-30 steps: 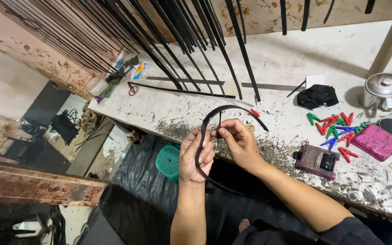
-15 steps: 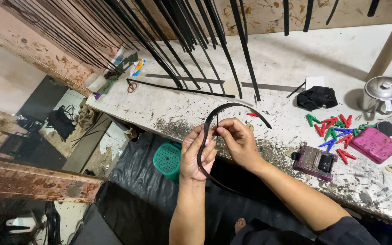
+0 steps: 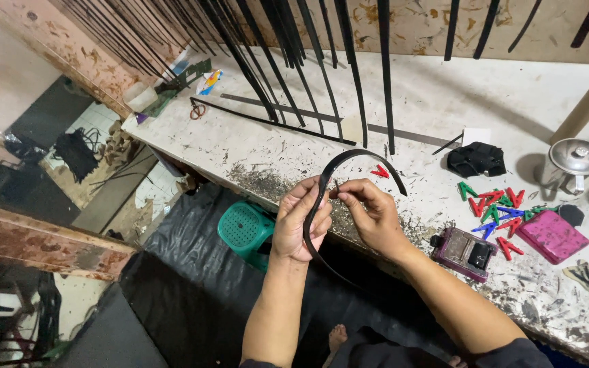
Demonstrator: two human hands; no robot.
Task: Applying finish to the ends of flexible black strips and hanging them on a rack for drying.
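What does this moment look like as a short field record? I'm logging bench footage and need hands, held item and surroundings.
left hand: left hand wraps the curved black strip in its grip
right hand: right hand pinches the same strip near its top
strip shape: bent into an arc, one end hanging below the hands
bench: white worktable, scattered with dark shavings
nearby right: coloured clips, pink box, metal pot
below: green stool
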